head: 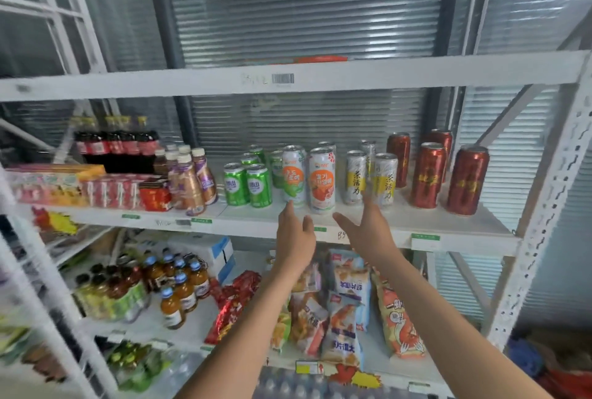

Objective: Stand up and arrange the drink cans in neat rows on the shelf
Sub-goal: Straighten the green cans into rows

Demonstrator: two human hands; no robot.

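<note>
Drink cans stand upright on the white shelf [416,219]. From left there are short green cans [259,185], a tall white and green can [293,176], a tall white and orange can [322,180], silver and yellow cans [385,179] and tall red cans [427,176]. More cans stand in rows behind them. My left hand [294,233] is raised just below the white and green can, fingers apart, holding nothing. My right hand [365,225] is open too, in front of the gap between the orange can and the silver cans. Neither hand grips a can.
Bottles [189,180], cola bottles [115,145] and red packs [118,190] fill the shelf's left part. Snack bags [346,309] and juice bottles [179,289] lie on the shelf below. A perforated white upright [544,222] borders the right side. Another shelf board [320,78] runs above.
</note>
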